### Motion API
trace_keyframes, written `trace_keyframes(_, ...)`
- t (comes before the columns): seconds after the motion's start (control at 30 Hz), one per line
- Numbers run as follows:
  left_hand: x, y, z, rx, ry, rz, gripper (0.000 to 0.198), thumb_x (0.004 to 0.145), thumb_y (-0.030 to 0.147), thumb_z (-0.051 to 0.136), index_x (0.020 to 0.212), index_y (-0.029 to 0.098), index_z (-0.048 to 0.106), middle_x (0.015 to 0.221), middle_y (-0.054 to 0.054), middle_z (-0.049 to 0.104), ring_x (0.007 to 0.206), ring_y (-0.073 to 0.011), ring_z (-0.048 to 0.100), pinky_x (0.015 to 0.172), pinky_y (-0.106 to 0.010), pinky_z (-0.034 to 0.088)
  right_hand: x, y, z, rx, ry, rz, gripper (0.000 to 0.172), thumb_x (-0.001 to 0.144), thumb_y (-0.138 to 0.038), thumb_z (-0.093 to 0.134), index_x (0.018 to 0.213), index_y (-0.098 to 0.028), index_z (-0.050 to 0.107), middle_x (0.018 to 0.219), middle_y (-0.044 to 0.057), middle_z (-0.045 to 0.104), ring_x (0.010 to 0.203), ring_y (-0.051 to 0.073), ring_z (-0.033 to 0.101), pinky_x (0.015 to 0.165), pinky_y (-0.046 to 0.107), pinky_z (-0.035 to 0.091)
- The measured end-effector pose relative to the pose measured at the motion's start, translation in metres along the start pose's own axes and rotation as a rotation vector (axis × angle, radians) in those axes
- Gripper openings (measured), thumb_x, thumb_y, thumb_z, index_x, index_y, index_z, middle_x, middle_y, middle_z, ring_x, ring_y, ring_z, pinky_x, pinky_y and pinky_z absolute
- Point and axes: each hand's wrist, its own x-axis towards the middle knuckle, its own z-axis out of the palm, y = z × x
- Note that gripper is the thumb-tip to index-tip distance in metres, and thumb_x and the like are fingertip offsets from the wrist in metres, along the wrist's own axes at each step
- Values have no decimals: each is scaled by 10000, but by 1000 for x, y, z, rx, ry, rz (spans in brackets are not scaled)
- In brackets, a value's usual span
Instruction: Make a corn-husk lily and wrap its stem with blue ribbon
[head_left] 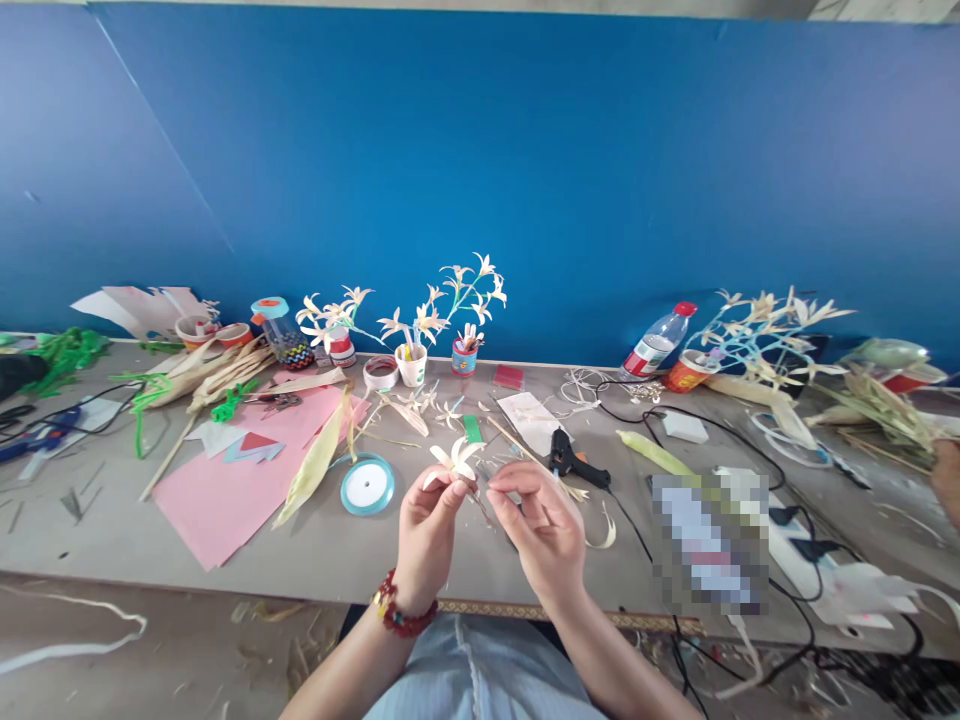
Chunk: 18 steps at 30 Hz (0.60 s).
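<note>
A pale flower with pointed petals (454,458), apparently of dried corn husk, is pinched between the thumb and fingers of my left hand (427,530). Its thin stem slants down toward the right. Close beside it, my right hand (546,525) has its thumb and index fingertips nearly together; anything between them is too small to make out. A roll of light blue tape (367,485) lies left of my hands, and a black glue gun (574,460) lies beyond the right one. Behind the flower are a green piece (472,429) and loose husk petals (448,412).
Finished flowers stand in a white cup (412,368) and an orange cup (686,372) along the blue wall. Pink paper (217,510) and husks (319,455) cover the left side. A bottle (660,342), cables and a power strip (799,560) occupy the right. Another person's hand (946,480) shows at the right edge.
</note>
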Motion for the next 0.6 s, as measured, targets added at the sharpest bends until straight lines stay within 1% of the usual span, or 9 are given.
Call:
trace_keyframes(0.17,0,1,0,-44,-23,-57,138,743,257,803,765,186,686,774,1,653,775,-127,614,798,-265,486,5,-3,1,88,-28,71,56,896,-196,648,859,-228,675,831,40,641,818,193,623,745,327,515)
trace_keyframes(0.33,1,5,1,-47,-112,-58,125,786,266,766,771,175,681,770,-13,635,779,-136,587,802,-283,466,6,-3,-2,244,-38,171,28,875,-245,684,860,-223,677,840,32,646,821,178,630,752,299,534)
trace_keyframes(0.47,1,9,3,-72,-163,-105,144,804,278,747,750,166,675,756,-15,601,763,-139,564,768,-286,459,4,-4,-5,238,-61,196,54,868,-262,694,862,-214,669,831,37,648,805,179,627,746,305,540)
trace_keyframes(0.6,1,9,2,-95,-176,-150,137,793,273,758,756,169,678,764,-9,600,748,-130,562,769,-281,456,3,-5,-7,205,-134,185,105,859,-286,701,926,-213,667,859,36,644,767,170,619,694,290,542)
